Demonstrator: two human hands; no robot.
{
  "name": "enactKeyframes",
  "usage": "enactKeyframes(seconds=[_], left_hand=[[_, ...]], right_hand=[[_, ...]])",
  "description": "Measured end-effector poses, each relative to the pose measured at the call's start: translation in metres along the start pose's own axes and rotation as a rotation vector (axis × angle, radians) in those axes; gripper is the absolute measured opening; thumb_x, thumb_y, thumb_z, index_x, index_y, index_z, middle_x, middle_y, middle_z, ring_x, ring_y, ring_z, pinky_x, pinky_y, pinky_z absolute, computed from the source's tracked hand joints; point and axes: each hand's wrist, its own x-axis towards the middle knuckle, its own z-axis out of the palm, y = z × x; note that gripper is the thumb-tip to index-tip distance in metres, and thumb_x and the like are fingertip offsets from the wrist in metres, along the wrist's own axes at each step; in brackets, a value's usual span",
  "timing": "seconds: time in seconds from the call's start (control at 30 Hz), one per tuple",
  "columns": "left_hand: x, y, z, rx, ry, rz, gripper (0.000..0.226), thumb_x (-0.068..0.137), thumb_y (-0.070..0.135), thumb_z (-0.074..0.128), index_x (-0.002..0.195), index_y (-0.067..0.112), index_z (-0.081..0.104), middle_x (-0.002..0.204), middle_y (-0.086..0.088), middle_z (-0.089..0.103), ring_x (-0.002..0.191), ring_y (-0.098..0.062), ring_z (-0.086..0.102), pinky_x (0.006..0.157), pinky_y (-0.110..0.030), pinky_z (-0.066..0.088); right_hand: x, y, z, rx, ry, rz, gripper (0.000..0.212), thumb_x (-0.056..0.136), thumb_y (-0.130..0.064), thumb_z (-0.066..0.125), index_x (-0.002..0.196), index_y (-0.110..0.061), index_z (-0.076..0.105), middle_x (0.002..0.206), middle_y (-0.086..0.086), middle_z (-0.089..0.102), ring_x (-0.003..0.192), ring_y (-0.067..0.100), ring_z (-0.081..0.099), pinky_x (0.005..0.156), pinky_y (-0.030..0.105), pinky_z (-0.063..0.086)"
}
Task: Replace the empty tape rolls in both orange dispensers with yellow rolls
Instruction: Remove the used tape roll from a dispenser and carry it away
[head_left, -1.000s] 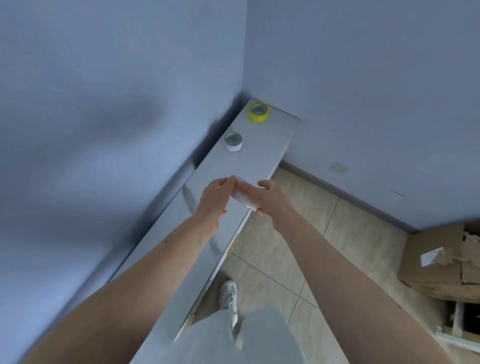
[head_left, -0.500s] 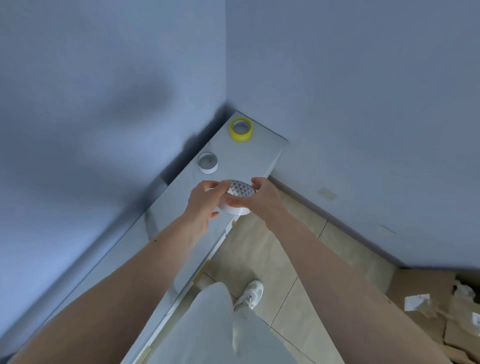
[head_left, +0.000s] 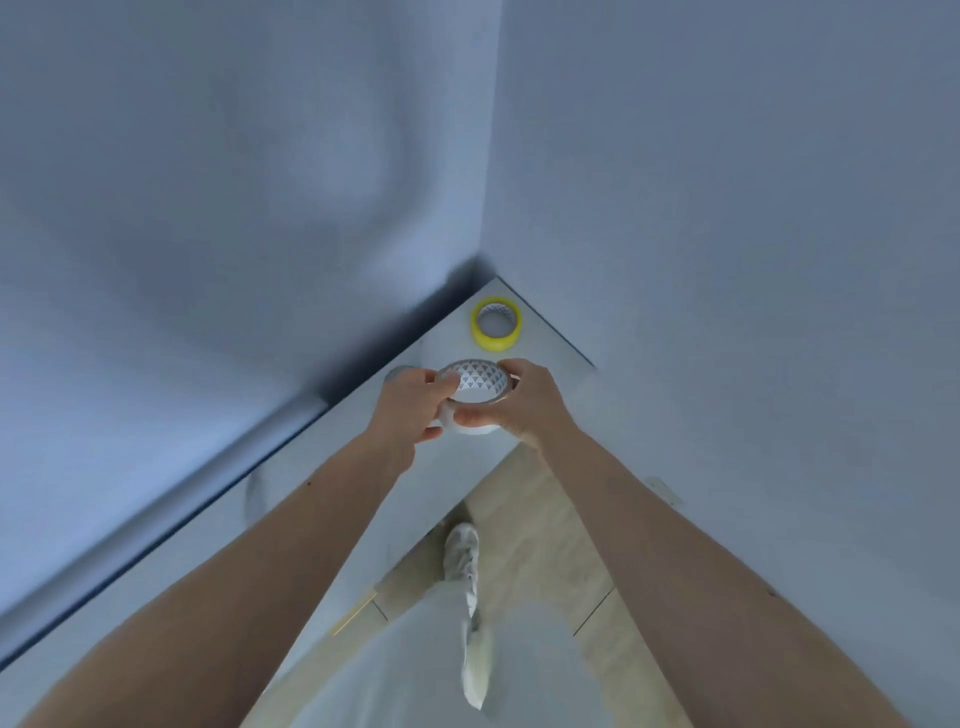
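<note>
I've carried the white roll (head_left: 471, 397) nearer the yellow roll (head_left: 496, 323); left hand (head_left: 410, 410) and right hand (head_left: 524, 402) both grip it. Swap for yellow looks next.

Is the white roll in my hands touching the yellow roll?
Apart. The head view shows bare shelf between the white roll and the yellow roll.

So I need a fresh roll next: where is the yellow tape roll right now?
In the head view the yellow tape roll lies flat at the shelf's far end in the wall corner, just beyond the white roll held in both hands.
</note>
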Motion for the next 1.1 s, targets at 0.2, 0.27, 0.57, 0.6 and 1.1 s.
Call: enactKeyframes(seconds=[0.2,0.27,0.57,0.6,1.1], left_hand=[[0.051,0.036,0.012,-0.12,0.086,-0.065,0.019,0.1,0.03,0.052,0.109,0.019,0.064,0.111,-0.005,0.071,0.103,-0.024,0.067,0.095,-0.042,0.055],[0.066,0.042,0.015,-0.158,0.108,-0.096,0.024,0.102,0.034,0.048,0.108,0.018,0.065,0.112,-0.005,0.07,0.105,-0.025,0.065,0.098,-0.043,0.054],[0.133,0.052,0.03,-0.212,0.239,-0.201,0.047,0.102,0.051,0.036,0.116,0.016,0.065,0.122,-0.006,0.066,0.113,-0.026,0.06,0.105,-0.046,0.046],[0.143,0.049,0.028,-0.172,0.253,-0.2,0.054,0.101,0.053,0.033,0.119,0.014,0.066,0.125,-0.008,0.066,0.116,-0.027,0.059,0.106,-0.047,0.044],[0.284,-0.062,0.022,0.323,0.261,-0.107,0.074,0.1,0.063,0.013,0.124,0.023,0.071,0.145,-0.006,0.056,0.136,-0.029,0.044,0.11,-0.043,0.031]], right_hand=[[0.076,-0.021,-0.013,-0.146,-0.067,-0.097,0.07,0.05,-0.013,0.094,0.112,-0.017,0.062,0.108,0.001,0.068,0.099,0.018,0.065,0.084,0.035,0.056],[0.098,-0.025,-0.015,-0.192,-0.097,-0.126,0.078,0.048,-0.013,0.094,0.118,-0.016,0.06,0.111,0.0,0.067,0.102,0.019,0.063,0.088,0.039,0.055],[0.197,-0.026,-0.012,-0.416,-0.249,-0.239,0.081,0.044,-0.021,0.095,0.116,-0.016,0.057,0.109,-0.004,0.064,0.099,0.017,0.063,0.079,0.035,0.056],[0.207,-0.023,-0.006,-0.448,-0.259,-0.259,0.083,0.042,-0.023,0.094,0.116,-0.017,0.057,0.11,-0.003,0.064,0.1,0.018,0.063,0.08,0.038,0.056],[0.342,0.092,0.076,-0.723,-0.316,-0.474,0.086,0.058,-0.022,0.086,0.133,-0.018,0.045,0.133,0.001,0.051,0.12,0.023,0.051,0.091,0.036,0.047]])
